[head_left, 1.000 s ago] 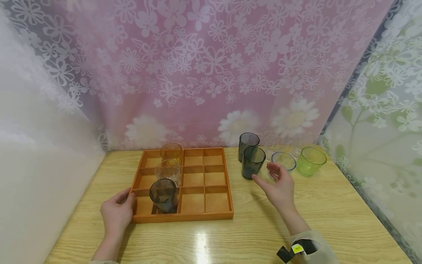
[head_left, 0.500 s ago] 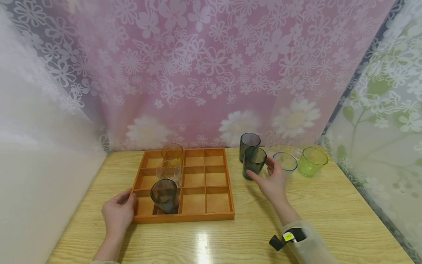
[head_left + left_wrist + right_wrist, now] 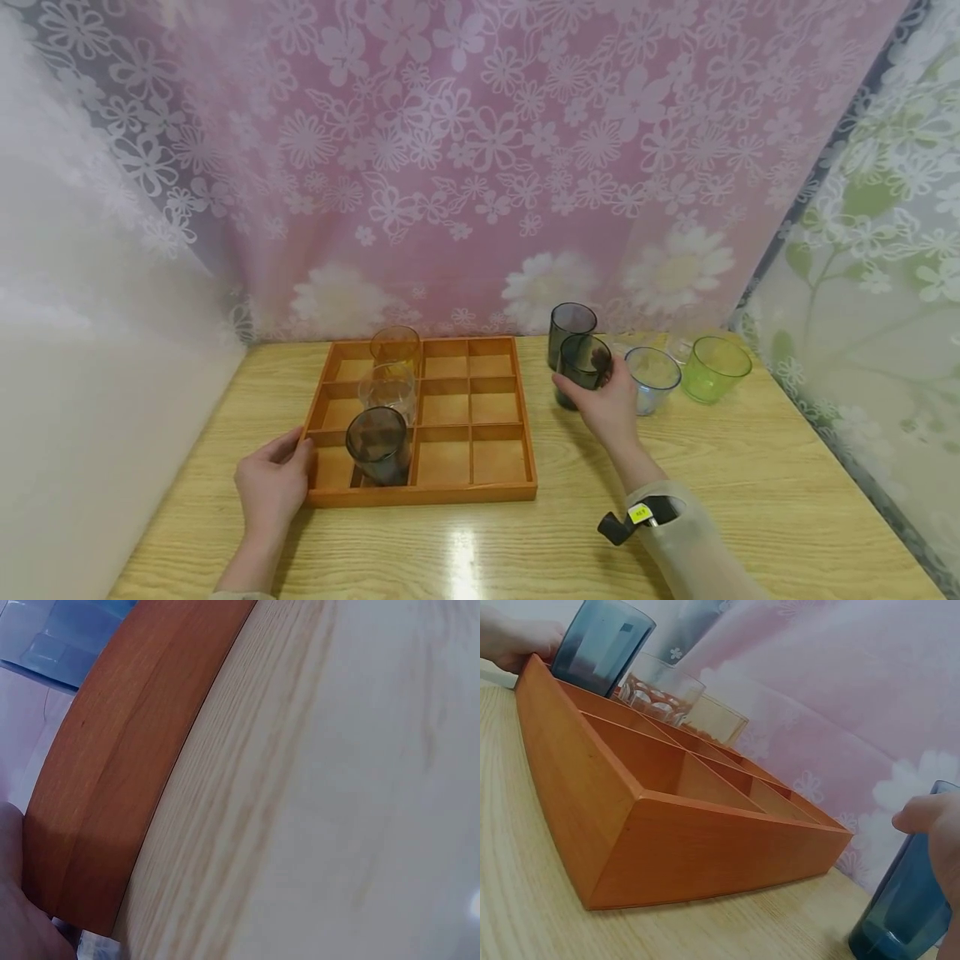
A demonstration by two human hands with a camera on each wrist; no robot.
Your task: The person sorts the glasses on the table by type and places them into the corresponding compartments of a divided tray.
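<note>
My right hand (image 3: 609,408) grips a dark grey drinking glass (image 3: 585,354), thumb on its near side and fingers around its right side. The glass stands upright on the table; in the right wrist view the glass (image 3: 904,907) looks blue. At the front left corner of a wooden compartment tray (image 3: 442,493), my left hand (image 3: 273,479) holds the side wall. In the tray's second column stand a dark glass (image 3: 378,450) at the front, a clear glass (image 3: 388,392) in the middle and an amber glass (image 3: 396,346) at the back.
Behind the gripped glass stands another dark glass (image 3: 570,329). To its right are a blue-rimmed clear glass (image 3: 652,379), a green glass (image 3: 716,371) and clear glassware (image 3: 678,348) near the curtain. A floral curtain (image 3: 480,167) hangs along the table's back edge.
My right hand has moved left from beside the blue-rimmed glass and closed around the front dark glass. The left hand keeps its hold on the tray.
</note>
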